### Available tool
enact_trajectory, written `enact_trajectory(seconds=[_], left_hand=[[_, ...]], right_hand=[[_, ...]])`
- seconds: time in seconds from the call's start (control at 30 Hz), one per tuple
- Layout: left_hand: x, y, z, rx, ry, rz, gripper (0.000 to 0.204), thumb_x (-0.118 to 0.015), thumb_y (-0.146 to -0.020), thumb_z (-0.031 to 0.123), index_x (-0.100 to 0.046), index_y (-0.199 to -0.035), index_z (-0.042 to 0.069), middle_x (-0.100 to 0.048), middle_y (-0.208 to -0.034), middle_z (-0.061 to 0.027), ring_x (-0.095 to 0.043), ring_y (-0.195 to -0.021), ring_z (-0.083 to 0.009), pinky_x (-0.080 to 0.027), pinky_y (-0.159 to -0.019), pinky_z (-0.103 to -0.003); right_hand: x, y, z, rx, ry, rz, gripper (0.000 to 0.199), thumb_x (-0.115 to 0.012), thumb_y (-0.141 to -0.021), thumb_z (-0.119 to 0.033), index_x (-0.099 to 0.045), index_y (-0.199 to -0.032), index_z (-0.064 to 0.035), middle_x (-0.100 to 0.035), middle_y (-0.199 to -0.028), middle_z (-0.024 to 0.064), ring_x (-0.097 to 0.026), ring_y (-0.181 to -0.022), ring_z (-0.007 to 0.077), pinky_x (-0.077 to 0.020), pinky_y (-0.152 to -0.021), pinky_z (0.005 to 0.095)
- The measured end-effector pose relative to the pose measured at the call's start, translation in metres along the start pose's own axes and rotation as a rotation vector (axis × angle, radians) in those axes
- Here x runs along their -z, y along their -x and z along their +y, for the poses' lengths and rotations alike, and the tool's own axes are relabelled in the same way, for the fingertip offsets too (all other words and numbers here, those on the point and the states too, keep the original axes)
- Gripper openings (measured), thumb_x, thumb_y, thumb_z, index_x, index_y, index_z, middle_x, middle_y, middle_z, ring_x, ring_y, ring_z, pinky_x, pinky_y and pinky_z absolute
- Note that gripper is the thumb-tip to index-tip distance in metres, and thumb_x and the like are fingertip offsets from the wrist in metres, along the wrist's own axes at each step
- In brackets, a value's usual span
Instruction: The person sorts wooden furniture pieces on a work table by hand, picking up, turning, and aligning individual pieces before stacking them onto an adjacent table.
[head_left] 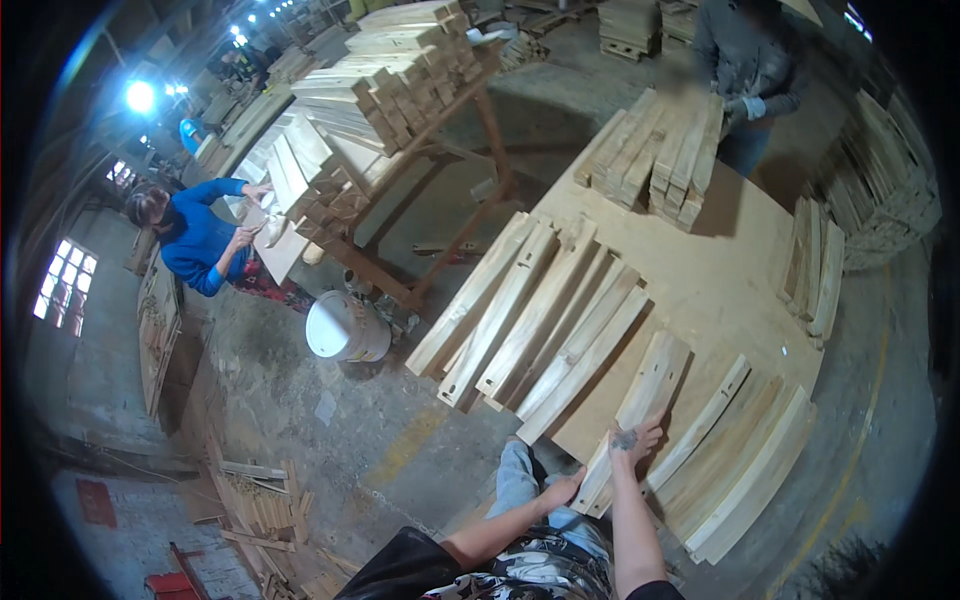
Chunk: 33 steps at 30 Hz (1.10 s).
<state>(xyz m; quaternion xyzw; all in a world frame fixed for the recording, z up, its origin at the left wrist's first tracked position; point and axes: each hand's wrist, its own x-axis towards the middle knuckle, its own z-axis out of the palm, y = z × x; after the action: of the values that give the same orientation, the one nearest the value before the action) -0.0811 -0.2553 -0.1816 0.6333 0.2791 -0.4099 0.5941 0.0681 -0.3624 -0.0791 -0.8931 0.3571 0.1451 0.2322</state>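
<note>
A pale wooden board (655, 375) lies lengthwise before me, its near end reaching over the table's front edge. My left hand (566, 487) closes on the left side of that near end. Further up, my right hand (637, 438) grips the board across its width, fingers curled at the right edge. To the left lies a spread row of loose boards (545, 305), some with small dark slots. More boards (745, 455) lie side by side just right of my right hand. The plywood tabletop (700, 290) shows between these groups.
Across the table a person in grey (745, 60) stands behind stacked boards (655, 150). At left, a person in blue (205, 235) works beside a bench piled with timber (385, 80). A white bucket (345, 327) stands on the floor. More stacked wood (870, 190) is at right.
</note>
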Motion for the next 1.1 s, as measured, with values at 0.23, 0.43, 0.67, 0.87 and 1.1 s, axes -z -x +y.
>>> enact_trajectory(seconds=[0.23, 0.43, 0.67, 0.87, 1.1], left_hand=[[0.027, 0.081, 0.101, -0.3, 0.257, -0.196, 0.063, -0.053, -0.096, 0.05, -0.047, -0.136, 0.001, -0.055, -0.117, -0.0088, -0.051, -0.104, -0.0142, -0.041, -0.091, -0.028], [0.081, 0.173, 0.197, -0.804, 0.437, 0.083, 0.096, -0.075, -0.073, 0.02, -0.022, -0.152, 0.005, -0.044, -0.142, -0.013, -0.044, -0.128, -0.0197, -0.033, -0.107, -0.033], [0.214, 0.233, 0.262, -1.003, 0.398, 0.589, 0.078, -0.064, -0.075, 0.006, -0.035, -0.147, 0.009, -0.063, -0.103, -0.0075, -0.063, -0.084, -0.0148, -0.052, -0.069, -0.028], [0.381, 0.231, 0.335, -1.13, 0.473, 0.957, 0.069, -0.067, -0.08, 0.011, -0.038, -0.142, -0.001, -0.063, -0.093, -0.0072, -0.063, -0.076, -0.015, -0.053, -0.065, -0.028], [0.702, 0.206, 0.42, -0.946, 0.29, 1.17, 0.054, -0.07, -0.076, 0.024, -0.056, -0.124, 0.003, -0.061, -0.107, -0.0159, -0.061, -0.095, -0.0246, -0.051, -0.084, -0.037]], right_hand=[[0.022, 0.008, 0.004, 0.135, -0.926, -0.367, 0.106, -0.079, -0.074, -0.023, -0.011, -0.152, -0.0027, -0.021, -0.153, 0.0239, -0.027, -0.14, 0.0348, -0.0277, -0.114, 0.0418], [0.083, 0.066, -0.087, 0.664, -1.174, -0.832, 0.088, -0.067, -0.089, -0.028, -0.011, -0.152, -0.0022, -0.043, -0.138, 0.0181, -0.046, -0.126, 0.0261, -0.0374, -0.105, 0.0376], [0.095, 0.044, -0.077, 0.792, -0.943, -0.536, 0.071, -0.065, -0.091, -0.031, -0.033, -0.145, 0.0015, -0.044, -0.142, 0.0244, -0.046, -0.131, 0.0341, -0.0362, -0.108, 0.043], [0.036, 0.032, 0.004, 0.466, -0.363, -0.262, 0.082, -0.065, -0.084, -0.053, -0.041, -0.14, 0.0022, -0.048, -0.138, 0.0272, -0.045, -0.131, 0.038, -0.0356, -0.11, 0.0423], [-0.024, 0.06, -0.008, 0.184, 0.0, -0.553, 0.102, -0.065, -0.077, -0.064, -0.029, -0.147, 0.0021, -0.028, -0.15, 0.0302, -0.031, -0.14, 0.0388, -0.0315, -0.113, 0.0415]])
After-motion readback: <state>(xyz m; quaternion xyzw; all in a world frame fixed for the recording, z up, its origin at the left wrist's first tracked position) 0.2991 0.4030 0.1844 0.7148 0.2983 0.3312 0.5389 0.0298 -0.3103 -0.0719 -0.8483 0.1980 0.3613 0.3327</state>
